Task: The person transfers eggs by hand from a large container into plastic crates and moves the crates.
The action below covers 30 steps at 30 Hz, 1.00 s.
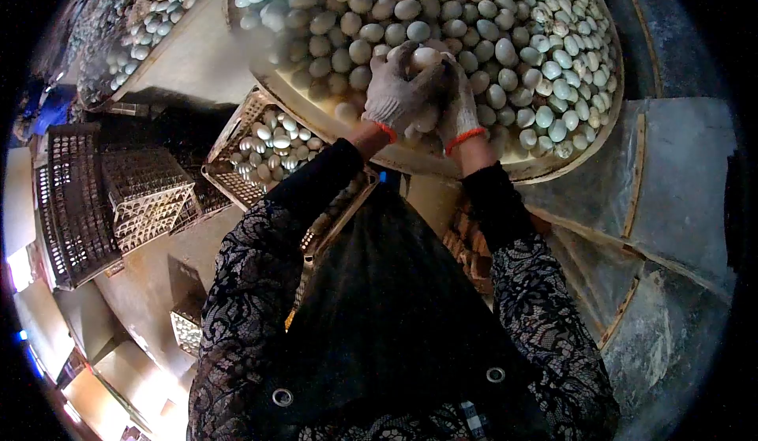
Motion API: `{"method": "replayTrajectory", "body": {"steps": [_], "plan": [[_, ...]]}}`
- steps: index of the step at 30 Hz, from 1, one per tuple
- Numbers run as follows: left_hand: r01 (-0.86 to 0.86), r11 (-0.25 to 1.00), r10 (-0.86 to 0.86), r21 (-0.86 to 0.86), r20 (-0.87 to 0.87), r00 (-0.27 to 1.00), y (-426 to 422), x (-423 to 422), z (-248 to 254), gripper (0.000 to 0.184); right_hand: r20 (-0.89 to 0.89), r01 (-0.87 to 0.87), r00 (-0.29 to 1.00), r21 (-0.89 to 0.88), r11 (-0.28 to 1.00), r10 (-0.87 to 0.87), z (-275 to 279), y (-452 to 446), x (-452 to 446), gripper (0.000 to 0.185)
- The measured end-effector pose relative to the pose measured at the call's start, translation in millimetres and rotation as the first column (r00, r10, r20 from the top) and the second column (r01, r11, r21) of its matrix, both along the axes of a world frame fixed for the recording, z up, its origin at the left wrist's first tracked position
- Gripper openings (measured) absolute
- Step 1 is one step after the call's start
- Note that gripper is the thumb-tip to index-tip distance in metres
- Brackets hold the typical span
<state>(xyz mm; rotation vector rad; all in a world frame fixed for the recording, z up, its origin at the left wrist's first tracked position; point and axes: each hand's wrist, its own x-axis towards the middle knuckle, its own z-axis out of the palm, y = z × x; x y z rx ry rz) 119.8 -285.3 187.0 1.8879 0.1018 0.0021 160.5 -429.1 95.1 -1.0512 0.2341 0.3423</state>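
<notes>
A large round tub (612,125) full of pale blue-green and whitish eggs (407,9) lies in front of me. Both my hands are over its near side, in whitish knit gloves with orange-red cuff edges. My left hand (401,87) is curled, its fingers around a pale egg (426,59). Close against it on the right is my right hand (459,97), fingers bent toward the same egg. Its fingertips are partly hidden, so I cannot tell whether it grips a second egg. More eggs lie below and around both gloves.
Left of the tub stands a plastic crate (225,153) partly filled with eggs (276,145). Dark stacked crates (71,196) stand farther left. Another heap of eggs (146,34) is at upper left. A black apron (387,299) hangs before me. Grey concrete floor (679,180) spreads at right.
</notes>
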Motion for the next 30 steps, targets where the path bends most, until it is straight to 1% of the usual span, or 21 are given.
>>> {"method": "replayTrajectory", "body": {"steps": [2,5,8,9,10,12,13,15,16,17,18,20,21,22,23,24,25,26,28,29,30], "plan": [[-0.026,0.999,0.026,0.019,0.017,1.000,0.0,-2.8,4.8,0.066,0.058,0.010,0.998,-0.012,1.000,-0.009,-5.8,0.3,-1.2,0.055],[0.006,0.999,-0.007,0.044,0.027,1.000,4.4,-7.0,11.3,0.066,-0.076,0.179,0.983,0.255,0.950,-0.165,8.0,9.9,-10.7,0.042],[-0.080,0.995,0.072,0.063,0.126,0.989,5.6,-10.4,23.7,0.055,-0.054,0.187,0.982,0.100,0.977,-0.182,78.4,24.1,-28.3,0.042],[-0.084,0.995,0.069,0.050,0.248,0.966,9.3,-10.0,30.3,0.053,-0.067,0.198,0.979,0.055,0.979,-0.195,104.2,34.6,-34.3,0.046],[-0.087,0.995,0.067,0.040,0.363,0.929,14.0,-11.3,33.0,0.050,-0.081,0.197,0.978,0.030,0.980,-0.194,114.7,42.3,-37.7,0.047],[-0.116,0.992,0.126,-0.048,0.319,0.939,29.3,-22.3,42.5,0.041,-0.043,0.187,0.982,0.021,0.982,-0.186,126.2,57.5,-43.5,0.047],[-0.109,0.994,0.101,0.000,0.391,0.915,44.2,-21.0,43.5,0.049,0.014,0.175,0.984,0.041,0.984,-0.176,128.0,68.0,-44.0,0.045],[-0.062,0.967,0.149,-0.245,0.353,0.924,63.3,-36.0,60.6,0.053,0.059,0.061,0.996,0.058,0.996,-0.064,133.8,90.6,-44.0,0.043],[-0.039,0.849,0.194,-0.526,0.244,0.950,68.7,-51.4,85.2,0.049,0.129,-0.029,0.991,0.069,0.997,0.020,134.8,105.3,-40.0,0.041],[-0.093,0.816,0.215,-0.570,0.151,0.965,80.3,-63.0,101.9,0.045,0.240,-0.155,0.965,0.194,0.969,0.106,130.0,124.2,-41.2,0.039],[-0.077,0.785,0.280,-0.614,0.241,0.929,94.4,-68.5,96.1,0.043,0.237,-0.181,0.963,0.197,0.964,0.132,125.9,138.1,-47.3,0.039],[-0.200,0.842,0.376,-0.501,0.278,0.884,126.0,-94.2,97.6,0.048,0.200,-0.162,0.972,0.201,0.966,0.122,148.7,183.1,-78.4,0.038],[-0.408,0.900,0.433,-0.153,0.424,0.795,154.5,-111.7,83.0,0.053,0.465,-0.155,0.877,0.028,0.987,0.125,141.6,201.2,-90.3,0.037],[-0.529,0.840,0.454,0.118,0.380,0.806,169.3,-130.8,87.4,0.050,0.682,-0.053,0.723,-0.109,0.993,0.113,135.1,219.2,-102.3,0.036],[-0.585,0.790,0.501,0.183,0.357,0.788,178.9,-142.1,83.1,0.050,0.444,-0.258,0.873,0.064,0.964,0.204,126.8,232.9,-108.5,0.037],[-0.633,0.734,0.548,0.247,0.334,0.767,185.8,-152.5,76.4,0.049,0.182,-0.388,0.919,0.277,0.879,0.349,117.6,245.5,-115.2,0.038],[-0.651,0.754,0.601,0.089,0.308,0.738,186.7,-163.7,72.7,0.050,0.220,-0.389,0.914,0.234,0.891,0.341,101.5,256.0,-123.8,0.036],[-0.660,0.726,0.587,0.193,0.325,0.741,192.7,-173.2,57.2,0.051,0.217,-0.410,0.906,0.241,0.879,0.363,94.9,259.9,-132.1,0.036],[-0.664,0.745,0.650,0.064,0.153,0.744,215.2,-190.6,32.0,0.052,-0.110,-0.453,0.837,0.413,0.790,0.537,86.2,281.7,-152.5,0.034],[-0.687,0.726,0.682,0.022,0.102,0.724,204.8,-196.1,12.7,0.053,0.043,-0.426,0.903,0.191,0.884,0.427,32.9,274.8,-159.4,0.034],[-0.663,0.748,0.661,0.005,0.078,0.746,204.7,-201.0,-12.0,0.053,0.039,-0.432,0.900,0.194,0.881,0.434,4.3,271.4,-166.6,0.034]]}}
